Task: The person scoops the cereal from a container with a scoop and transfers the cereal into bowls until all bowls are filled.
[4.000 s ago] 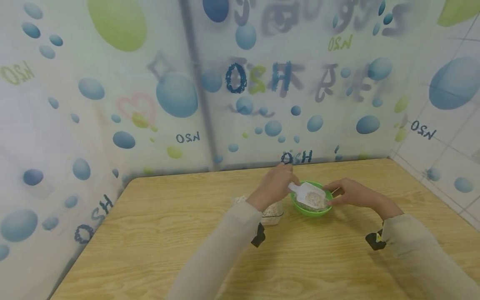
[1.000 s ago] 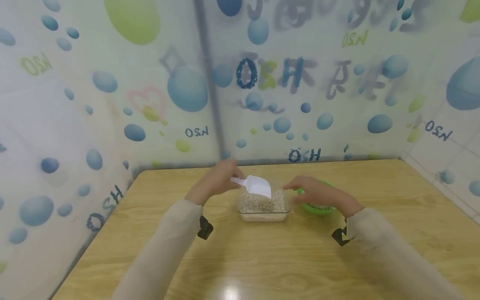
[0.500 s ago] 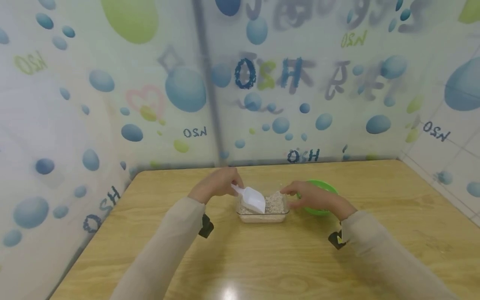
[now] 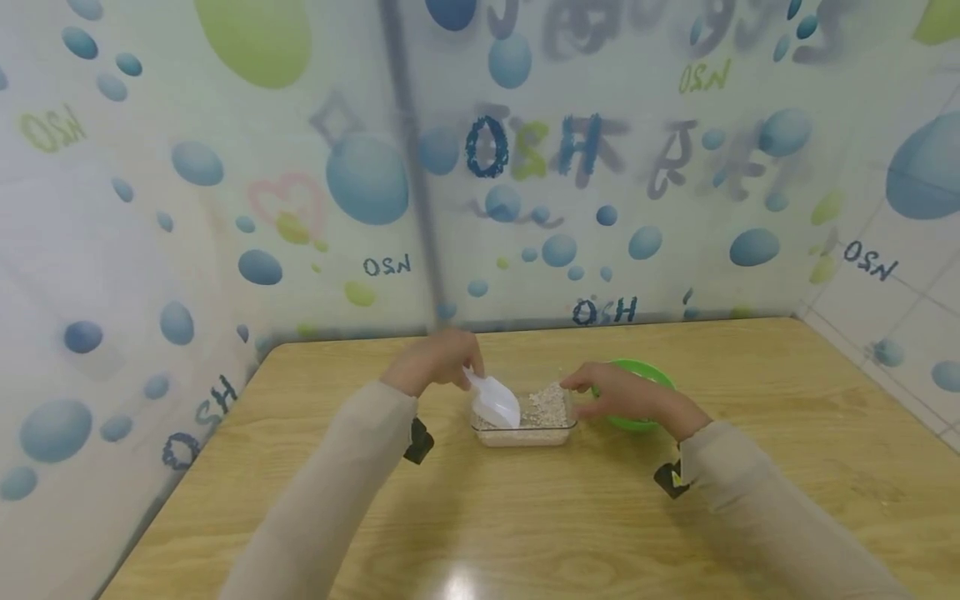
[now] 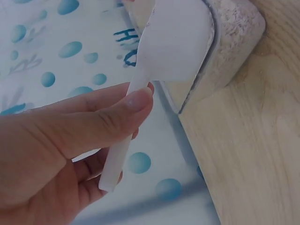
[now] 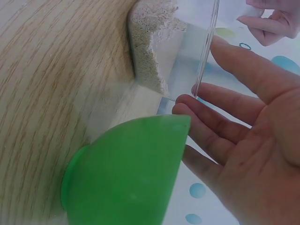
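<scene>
My left hand (image 4: 437, 363) pinches the handle of a white plastic scoop (image 4: 497, 403) between thumb and fingers. The scoop's blade tilts down into the left part of a clear rectangular container (image 4: 525, 437). Pale oat-like flakes (image 4: 551, 406) heap up at the container's right end and lie lower round the scoop. At that right end my right hand (image 4: 617, 392) touches the rim with extended thumb and forefinger. Beside it a green bowl (image 6: 126, 173) stands close under its other fingers. In the head view the right hand partly hides the bowl.
A light wooden table (image 4: 510, 525) carries everything, its far edge close to a bubble-printed wall sheet (image 4: 315, 275). Similar sheeting rises along the left side. Dark wrist devices show below both sleeves.
The scoop, full over the green bowl earlier, has moved left to the container and dipped into the flakes. The right hand has shifted from the bowl to the container's rim.
</scene>
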`<state>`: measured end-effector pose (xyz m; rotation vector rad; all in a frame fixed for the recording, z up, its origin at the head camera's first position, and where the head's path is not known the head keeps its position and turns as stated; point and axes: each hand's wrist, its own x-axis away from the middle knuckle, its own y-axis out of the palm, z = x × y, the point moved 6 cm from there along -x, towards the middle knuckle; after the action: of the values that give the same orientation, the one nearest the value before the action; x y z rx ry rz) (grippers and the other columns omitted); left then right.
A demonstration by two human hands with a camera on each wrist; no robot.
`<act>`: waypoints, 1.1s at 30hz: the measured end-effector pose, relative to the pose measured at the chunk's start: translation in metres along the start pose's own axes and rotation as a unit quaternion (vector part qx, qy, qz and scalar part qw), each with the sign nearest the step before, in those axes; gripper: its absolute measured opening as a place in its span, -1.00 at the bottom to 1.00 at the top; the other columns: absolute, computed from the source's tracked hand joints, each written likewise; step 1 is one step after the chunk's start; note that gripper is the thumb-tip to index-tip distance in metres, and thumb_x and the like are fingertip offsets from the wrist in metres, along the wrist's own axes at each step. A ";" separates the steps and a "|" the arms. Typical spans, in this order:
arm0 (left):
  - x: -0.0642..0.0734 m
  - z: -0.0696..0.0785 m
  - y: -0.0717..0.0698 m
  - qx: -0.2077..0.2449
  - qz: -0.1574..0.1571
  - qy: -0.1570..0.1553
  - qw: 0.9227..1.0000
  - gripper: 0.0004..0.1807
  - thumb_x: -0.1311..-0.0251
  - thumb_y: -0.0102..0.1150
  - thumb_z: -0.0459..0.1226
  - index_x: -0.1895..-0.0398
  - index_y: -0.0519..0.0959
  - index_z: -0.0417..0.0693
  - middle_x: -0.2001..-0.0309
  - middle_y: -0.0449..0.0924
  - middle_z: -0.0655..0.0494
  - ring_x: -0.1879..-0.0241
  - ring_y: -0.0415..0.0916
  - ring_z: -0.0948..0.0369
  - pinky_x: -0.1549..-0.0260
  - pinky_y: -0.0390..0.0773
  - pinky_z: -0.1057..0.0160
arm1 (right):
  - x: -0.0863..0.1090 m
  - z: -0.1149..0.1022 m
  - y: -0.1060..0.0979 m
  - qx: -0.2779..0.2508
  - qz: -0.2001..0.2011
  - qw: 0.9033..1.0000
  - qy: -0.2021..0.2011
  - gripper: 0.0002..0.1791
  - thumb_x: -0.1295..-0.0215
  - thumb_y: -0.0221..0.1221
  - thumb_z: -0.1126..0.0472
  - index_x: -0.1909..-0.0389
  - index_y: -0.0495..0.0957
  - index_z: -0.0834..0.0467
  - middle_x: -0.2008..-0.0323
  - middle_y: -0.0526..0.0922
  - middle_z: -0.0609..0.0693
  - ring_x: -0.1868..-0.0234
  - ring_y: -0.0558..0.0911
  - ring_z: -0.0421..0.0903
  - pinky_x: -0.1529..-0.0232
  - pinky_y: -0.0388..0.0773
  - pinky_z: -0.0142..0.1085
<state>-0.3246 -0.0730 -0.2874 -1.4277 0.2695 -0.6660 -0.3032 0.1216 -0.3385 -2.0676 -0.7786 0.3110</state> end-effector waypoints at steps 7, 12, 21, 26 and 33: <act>-0.008 0.005 0.014 0.007 -0.020 -0.001 1.000 -0.74 0.03 0.31 -0.40 0.19 0.65 -0.14 0.21 0.57 0.07 0.20 0.47 0.17 0.17 0.47 0.27 | -0.001 0.001 0.001 0.000 -0.004 1.000 0.004 -0.49 -0.21 0.18 0.21 -0.14 0.39 0.36 -0.04 0.45 0.19 -0.04 0.46 0.13 0.00 0.41 -0.04; -0.011 0.005 0.024 0.034 -0.016 -0.006 0.999 -0.74 0.03 0.32 -0.36 0.19 0.65 -0.13 0.21 0.60 0.07 0.20 0.48 0.17 0.17 0.47 0.26 | -0.002 0.003 0.002 -0.004 -0.005 1.000 -0.003 -0.49 -0.21 0.19 0.21 -0.14 0.38 0.36 -0.04 0.45 0.19 -0.04 0.46 0.13 0.00 0.41 -0.03; -0.014 0.011 0.040 0.099 0.015 0.010 0.995 -0.74 0.01 0.31 -0.39 0.18 0.65 -0.19 0.16 0.62 0.03 0.15 0.51 0.13 0.13 0.47 0.25 | -0.001 0.006 0.004 -0.010 -0.002 1.000 -0.019 -0.48 -0.21 0.19 0.24 -0.15 0.37 0.39 -0.04 0.44 0.22 -0.03 0.46 0.13 0.01 0.42 -0.04; -0.016 0.014 0.045 0.102 0.033 0.025 0.994 -0.76 -0.03 0.28 -0.39 0.17 0.64 -0.22 0.16 0.62 0.00 0.14 0.51 0.11 0.11 0.46 0.22 | -0.001 0.006 0.005 -0.008 0.002 1.000 -0.017 -0.48 -0.20 0.19 0.23 -0.14 0.37 0.39 -0.02 0.45 0.21 -0.02 0.47 0.13 0.03 0.43 -0.05; -0.017 0.014 0.047 0.090 0.046 0.020 0.995 -0.76 -0.06 0.27 -0.36 0.16 0.63 -0.21 0.15 0.61 -0.01 0.13 0.50 0.10 0.09 0.45 0.18 | -0.001 0.004 0.004 0.000 0.005 1.000 -0.018 -0.47 -0.18 0.21 0.21 -0.13 0.39 0.39 0.01 0.47 0.20 -0.01 0.47 0.15 0.04 0.44 -0.05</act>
<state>-0.3177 -0.0516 -0.3339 -1.2235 0.2960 -0.6278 -0.3045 0.1219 -0.3447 -2.0722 -0.7892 0.3545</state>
